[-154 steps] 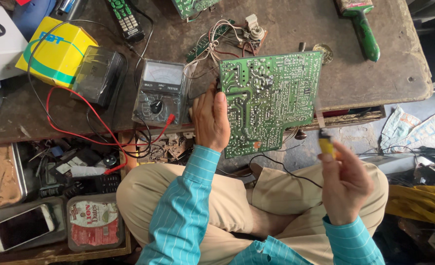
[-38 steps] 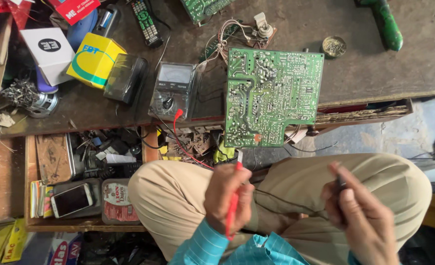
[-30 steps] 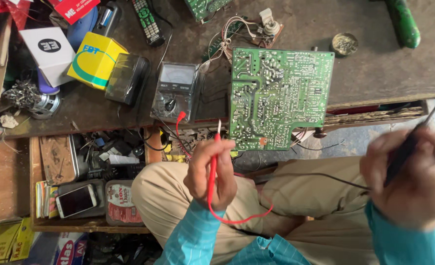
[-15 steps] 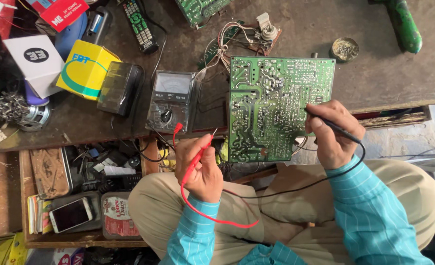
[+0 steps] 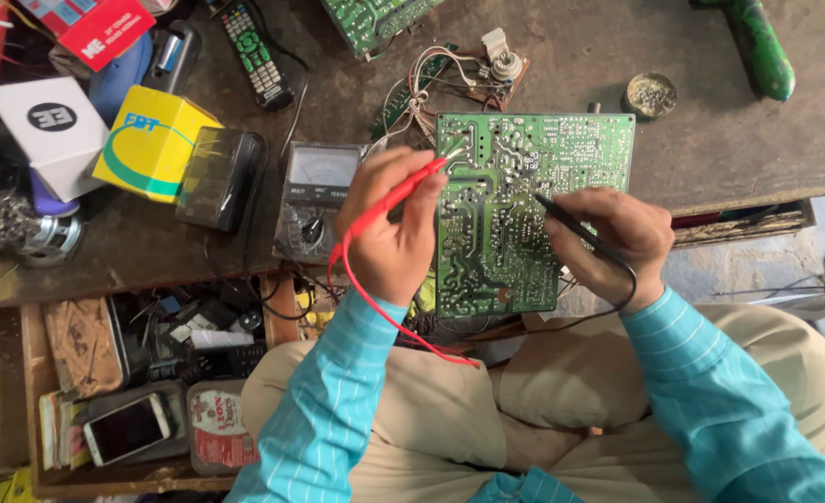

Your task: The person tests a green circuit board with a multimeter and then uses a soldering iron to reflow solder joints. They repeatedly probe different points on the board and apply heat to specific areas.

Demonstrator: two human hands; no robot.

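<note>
A green circuit board (image 5: 510,233) lies solder side up at the front edge of a worn workbench (image 5: 561,56). My left hand (image 5: 389,233) grips a red test probe (image 5: 403,191) whose tip touches the board's upper left corner. My right hand (image 5: 613,233) holds a black test probe (image 5: 571,224) with its tip on the board's middle. An analog multimeter (image 5: 312,200) sits just left of my left hand, and the red lead loops down over my lap.
A yellow box (image 5: 152,140), white box (image 5: 54,126), dark transparent case (image 5: 217,177) and remote control (image 5: 256,56) lie to the left. A small round tin (image 5: 650,93) and green-handled tool (image 5: 757,42) sit at the right. An open drawer below holds a phone (image 5: 126,428) and clutter.
Both hands rose from my lap to the board. The red probe tip now touches its upper left corner and the black probe tip reaches its middle.
</note>
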